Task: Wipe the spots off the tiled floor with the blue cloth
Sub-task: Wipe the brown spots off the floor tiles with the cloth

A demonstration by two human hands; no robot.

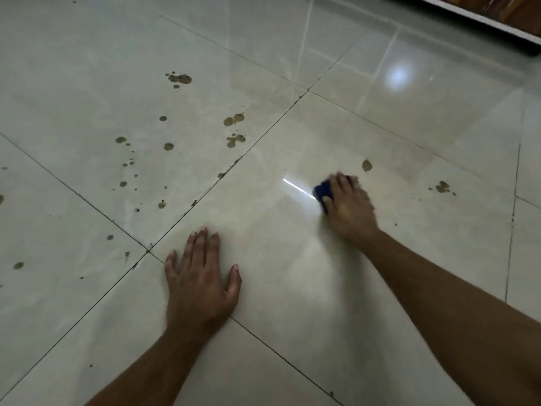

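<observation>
My right hand [348,205] presses a bunched blue cloth [322,192] onto the glossy beige tiled floor [278,288]; only the cloth's left edge shows past my fingers, and the hand is motion-blurred. My left hand [200,284] lies flat on the tile, fingers spread, holding nothing. Brown spots sit just beyond the cloth: one spot [366,165] up and right of it, a small cluster [442,186] farther right. Several more spots [235,140] dot the tile to the left, with a large blotch [180,79] farther back.
Dark grout lines cross the floor diagonally. A dark wooden furniture base with a white edge [497,22] runs along the far right corner. A ceiling light reflects on the tile [398,76]. Small spots [18,265] lie at the far left.
</observation>
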